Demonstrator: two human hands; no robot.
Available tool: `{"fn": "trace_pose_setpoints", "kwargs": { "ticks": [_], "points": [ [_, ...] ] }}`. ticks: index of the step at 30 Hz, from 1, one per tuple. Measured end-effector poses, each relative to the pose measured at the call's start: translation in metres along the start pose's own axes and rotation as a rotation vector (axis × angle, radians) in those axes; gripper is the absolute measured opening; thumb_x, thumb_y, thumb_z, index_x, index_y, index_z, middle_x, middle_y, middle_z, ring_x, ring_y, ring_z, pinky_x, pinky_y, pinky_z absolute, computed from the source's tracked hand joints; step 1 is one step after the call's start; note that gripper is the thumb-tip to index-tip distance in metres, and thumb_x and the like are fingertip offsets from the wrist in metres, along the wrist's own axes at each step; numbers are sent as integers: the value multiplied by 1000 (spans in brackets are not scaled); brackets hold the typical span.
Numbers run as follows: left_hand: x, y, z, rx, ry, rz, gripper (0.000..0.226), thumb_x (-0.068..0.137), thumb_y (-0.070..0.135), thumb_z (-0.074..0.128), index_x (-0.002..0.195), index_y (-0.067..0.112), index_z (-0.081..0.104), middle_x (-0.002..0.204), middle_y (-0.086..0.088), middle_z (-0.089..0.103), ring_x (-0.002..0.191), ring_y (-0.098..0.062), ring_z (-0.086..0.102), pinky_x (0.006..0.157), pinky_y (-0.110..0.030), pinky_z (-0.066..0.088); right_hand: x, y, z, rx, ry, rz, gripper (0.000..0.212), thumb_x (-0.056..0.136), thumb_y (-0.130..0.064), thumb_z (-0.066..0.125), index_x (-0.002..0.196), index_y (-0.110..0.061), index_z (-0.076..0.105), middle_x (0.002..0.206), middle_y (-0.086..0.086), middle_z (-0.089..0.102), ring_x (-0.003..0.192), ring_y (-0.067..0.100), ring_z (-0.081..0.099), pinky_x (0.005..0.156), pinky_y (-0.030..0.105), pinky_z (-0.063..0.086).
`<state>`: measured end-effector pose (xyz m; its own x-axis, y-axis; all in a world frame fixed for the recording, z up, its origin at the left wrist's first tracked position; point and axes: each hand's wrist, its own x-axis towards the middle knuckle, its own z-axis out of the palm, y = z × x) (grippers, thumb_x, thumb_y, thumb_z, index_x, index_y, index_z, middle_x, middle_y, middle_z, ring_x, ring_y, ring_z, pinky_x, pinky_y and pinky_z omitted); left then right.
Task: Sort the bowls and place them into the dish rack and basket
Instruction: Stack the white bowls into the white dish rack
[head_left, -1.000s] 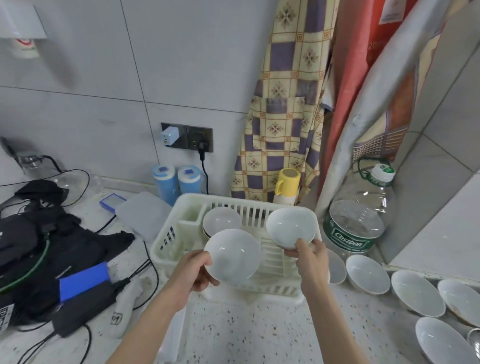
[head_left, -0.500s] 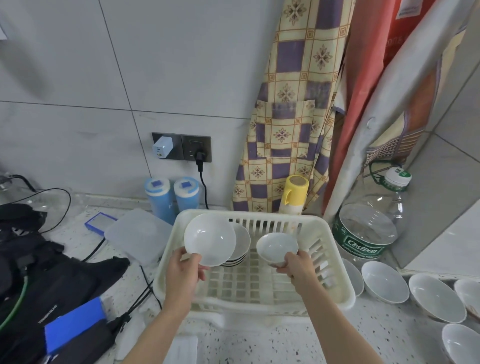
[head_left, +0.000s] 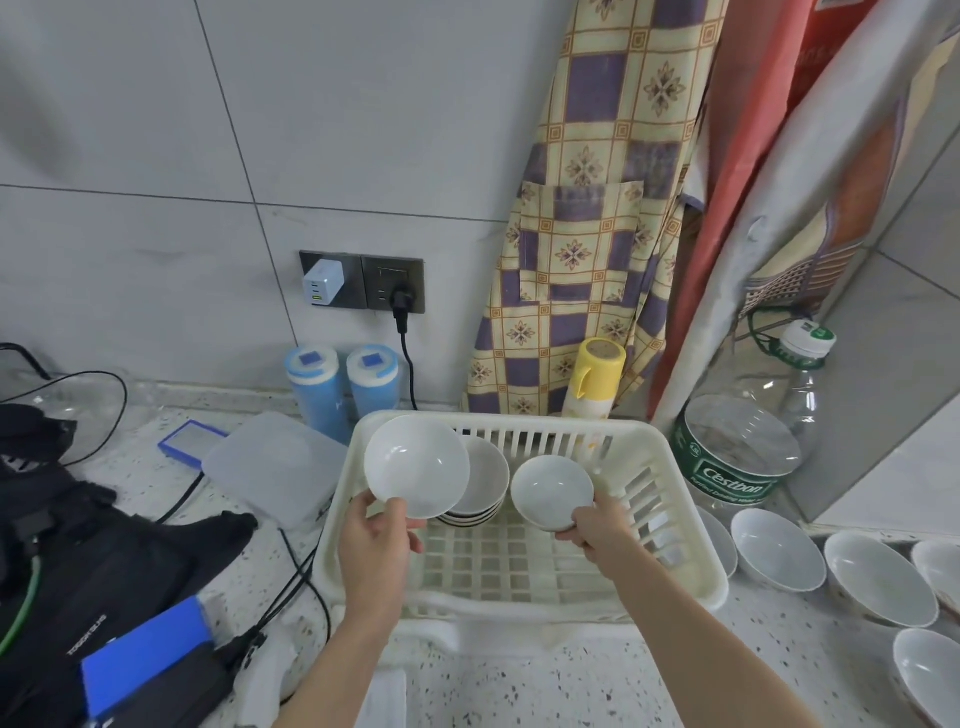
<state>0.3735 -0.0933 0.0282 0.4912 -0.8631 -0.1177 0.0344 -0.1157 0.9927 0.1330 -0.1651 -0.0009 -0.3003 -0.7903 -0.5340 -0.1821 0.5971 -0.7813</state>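
Pinching bowl rims, left hand and right hand hover over the basket's seemingly open right floor.

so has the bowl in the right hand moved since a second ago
Yes. The small bowl in the right hand has come down from the rack's far rim into the rack, beside the stacked bowls.

Left hand held a bowl over the stack in the basket; right hand pinched a smaller bowl.
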Motion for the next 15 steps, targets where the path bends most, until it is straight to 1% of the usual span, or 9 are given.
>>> {"fn": "trace_pose_setpoints", "kwargs": {
  "ticks": [2, 4, 5, 6, 8, 11, 13, 15],
  "points": [
    [0, 1, -1, 8, 1, 6, 23, 90, 19, 54, 113, 16, 59, 69, 2, 74, 44, -8, 55, 59, -35, 46, 0, 1, 1, -32, -7, -7, 62, 86, 9, 33, 142, -18, 42, 111, 25, 65, 39, 10, 55, 29, 14, 27],
    [0, 0, 0, 20, -1, 10, 24, 91, 18, 54, 114, 13, 59, 68, 1, 74, 44, -8, 55, 60, -35, 46, 0, 3, 2, -66, -15, -5, 58, 87, 6, 34, 140, -16, 42, 90, 24, 68, 36, 10, 47, 31, 15, 26],
    [-1, 0, 0, 25, 1, 10, 25, 90, 18, 53, 114, 12, 59, 68, 1, 74, 44, -8, 55, 60, -35, 45, 0, 4, 2, -81, -23, -5, 56, 88, 4, 35, 140, -15, 42, 84, 21, 67, 38, 11, 44, 31, 15, 25],
    [-1, 0, 0, 29, 3, 10, 25, 90, 18, 53, 114, 11, 59, 67, 1, 74, 44, -8, 55, 60, -34, 45, 0, 4, 2, -95, -33, -8, 53, 91, 1, 35, 141, -15, 41, 82, 19, 66, 41, 12, 44, 32, 15, 25],
    [-1, 0, 0, 33, 4, 16, 25, 90, 17, 53, 114, 11, 59, 67, 1, 74, 45, -8, 56, 61, -35, 45, -1, 5, 3, -123, -50, -9, 48, 96, -8, 37, 143, -16, 35, 87, 17, 67, 44, 14, 48, 33, 15, 26],
    [-1, 0, 1, 33, 4, 19, 25, 91, 18, 52, 114, 11, 59, 67, 1, 74, 45, -9, 57, 59, -34, 46, -4, 6, 3, -164, -77, -6, 48, 98, -16, 35, 145, -19, 29, 95, 14, 67, 43, 14, 51, 34, 16, 27],
    [-1, 0, 1, 28, 9, 12, 24, 90, 18, 52, 111, 11, 60, 67, 1, 74, 45, -8, 57, 57, -33, 45, -4, 6, 2, -183, -86, 0, 48, 96, -15, 34, 144, -19, 31, 92, 13, 66, 44, 15, 50, 33, 17, 27],
    [0, -1, 1, 21, 18, 0, 23, 90, 19, 52, 110, 10, 60, 67, 1, 74, 45, -8, 57, 56, -32, 44, -4, 6, 0, -202, -52, -17, 48, 92, -12, 37, 140, -12, 38, 83, 11, 68, 48, 18, 50, 37, 19, 31]
  ]
}}
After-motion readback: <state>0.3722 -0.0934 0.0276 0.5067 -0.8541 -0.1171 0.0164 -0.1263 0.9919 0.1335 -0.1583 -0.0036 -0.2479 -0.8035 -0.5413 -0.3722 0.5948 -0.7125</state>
